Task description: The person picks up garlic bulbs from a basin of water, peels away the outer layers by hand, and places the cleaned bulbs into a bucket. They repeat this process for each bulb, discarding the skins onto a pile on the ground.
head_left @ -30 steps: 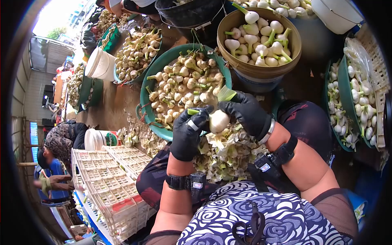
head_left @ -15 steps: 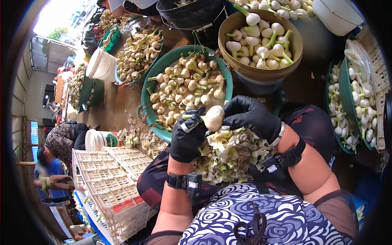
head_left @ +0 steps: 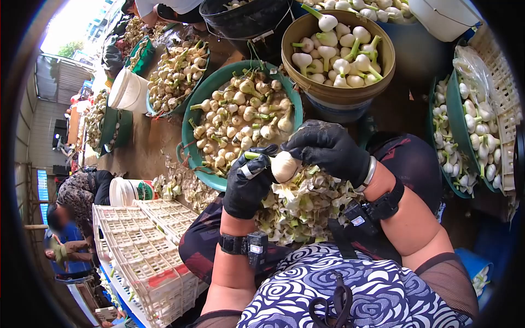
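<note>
In black gloves, both my hands are together over my lap around one garlic bulb [head_left: 285,168]. My left hand [head_left: 245,187] is closed on its green stem, with the white bulb pointing right. The fingers of my right hand [head_left: 331,151] pinch at the bulb's upper right side; their tips are partly hidden. Just below lies a heap of peeled garlic skins [head_left: 303,212]. Ahead, a green basin [head_left: 298,104] holds many brownish garlic bulbs with cut stems. To its right, a tan bucket [head_left: 340,99] is filled with clean white bulbs.
White plastic crates [head_left: 136,240] are stacked at my left. A black bucket [head_left: 243,27] and a white bucket [head_left: 129,91] stand farther off. Green tubs [head_left: 462,131] of white garlic are at the right. Another person [head_left: 82,191] bends over at the far left.
The view has shifted slightly, so surroundings sit a little left. My right fingers have moved slightly around the bulb, while my left hand keeps its hold on the stem.
</note>
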A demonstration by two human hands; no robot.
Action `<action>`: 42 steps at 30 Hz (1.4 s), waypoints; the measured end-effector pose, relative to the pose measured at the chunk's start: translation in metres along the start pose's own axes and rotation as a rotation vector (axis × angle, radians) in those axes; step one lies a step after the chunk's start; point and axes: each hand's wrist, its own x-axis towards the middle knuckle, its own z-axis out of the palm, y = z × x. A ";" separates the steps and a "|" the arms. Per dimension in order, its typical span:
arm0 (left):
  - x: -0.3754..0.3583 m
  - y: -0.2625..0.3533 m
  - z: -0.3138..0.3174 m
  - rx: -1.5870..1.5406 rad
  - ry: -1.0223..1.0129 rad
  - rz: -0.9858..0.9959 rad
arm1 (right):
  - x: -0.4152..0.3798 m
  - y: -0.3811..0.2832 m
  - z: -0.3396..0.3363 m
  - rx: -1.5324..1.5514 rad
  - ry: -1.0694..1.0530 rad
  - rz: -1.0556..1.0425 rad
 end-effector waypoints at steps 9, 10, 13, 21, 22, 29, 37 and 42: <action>-0.008 -0.024 -0.007 0.084 -0.076 0.071 | -0.001 -0.005 -0.001 -0.196 -0.108 -0.004; -0.008 -0.025 -0.008 0.115 -0.081 0.071 | -0.001 -0.006 -0.001 -0.187 -0.126 -0.043; -0.009 -0.023 -0.010 0.235 -0.095 0.134 | -0.003 -0.008 0.004 -0.388 -0.140 -0.116; -0.014 -0.016 -0.004 0.178 -0.084 0.195 | -0.007 -0.012 0.012 -0.506 -0.128 -0.060; -0.014 -0.018 -0.005 0.180 -0.082 0.195 | -0.006 -0.012 0.010 -0.396 -0.120 0.026; -0.013 -0.024 -0.011 0.593 -0.066 0.269 | -0.008 -0.007 0.012 -0.252 -0.083 -0.030; -0.009 -0.009 0.002 0.722 0.038 0.586 | -0.020 0.004 0.033 -0.682 -0.123 -0.179; 0.001 -0.008 -0.002 0.771 0.113 0.445 | -0.009 -0.004 0.022 0.010 0.126 0.517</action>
